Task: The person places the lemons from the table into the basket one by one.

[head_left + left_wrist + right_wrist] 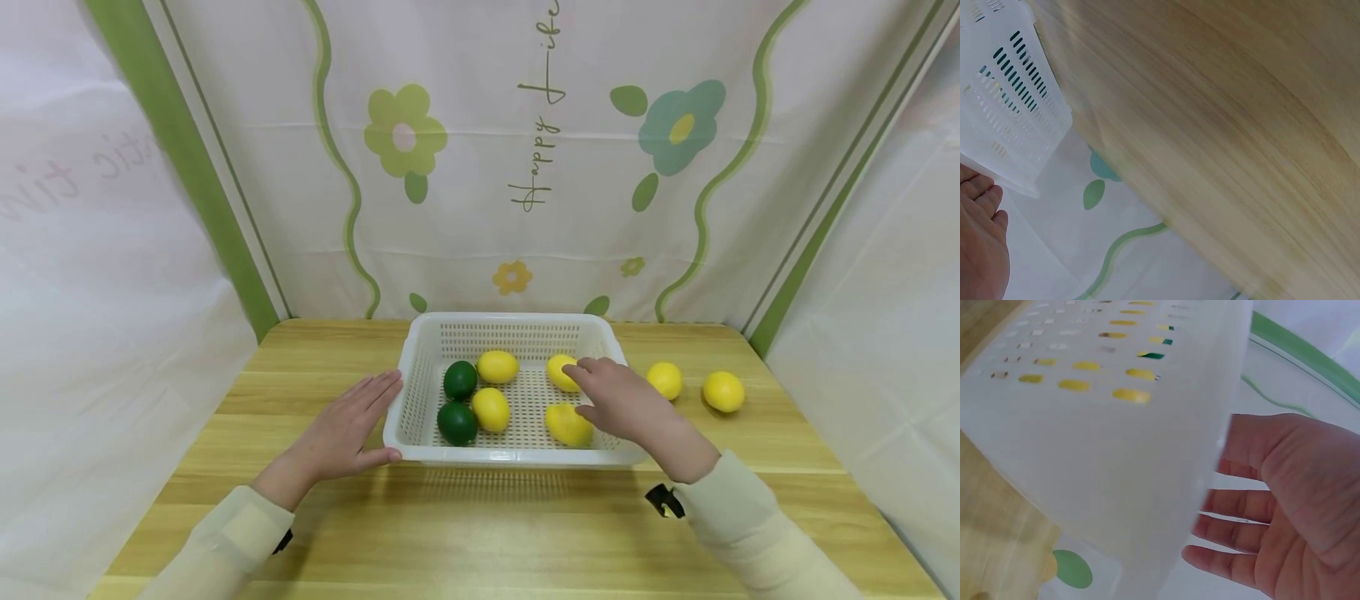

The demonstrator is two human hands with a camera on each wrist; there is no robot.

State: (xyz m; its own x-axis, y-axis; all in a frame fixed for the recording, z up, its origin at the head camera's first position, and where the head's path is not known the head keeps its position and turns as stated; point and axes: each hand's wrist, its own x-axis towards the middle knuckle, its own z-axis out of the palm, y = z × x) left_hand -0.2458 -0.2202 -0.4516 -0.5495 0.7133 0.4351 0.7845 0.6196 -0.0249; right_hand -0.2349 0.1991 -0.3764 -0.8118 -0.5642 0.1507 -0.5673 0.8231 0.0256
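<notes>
- My left hand (pixel 341 433) is lying flat and open against the left wall of the basket (pixel 420 454), fingers straight, thumb at the near corner; it is gripping nothing.
- My right hand (pixel 622 402) is hovering over the basket's right half, fingers relaxed and nearly straight, the palm free of any fruit. The right wrist view is showing the same open palm beside the white wall (pixel 1116 456).
- Directly under this hand a lemon (pixel 566 423) is resting on the basket floor near the front right corner; a second lemon (pixel 561 372) is lying just beyond my fingertips.
- The near lemon's long axis is running roughly left to right, tilted slightly, one tip pointing toward the basket's centre; the other tip is hidden by my hand.
- As I judge it, the step is going best if I am lowering the fingers across the lemon's short width, gripping the belly and not the tips, while the left hand is steadying the basket.
- Two more lemons (pixel 495 387) and two limes (pixel 458 402) are occupying the left half; two lemons (pixel 693 386) are lying on the table (pixel 480 533), right of the basket.
</notes>
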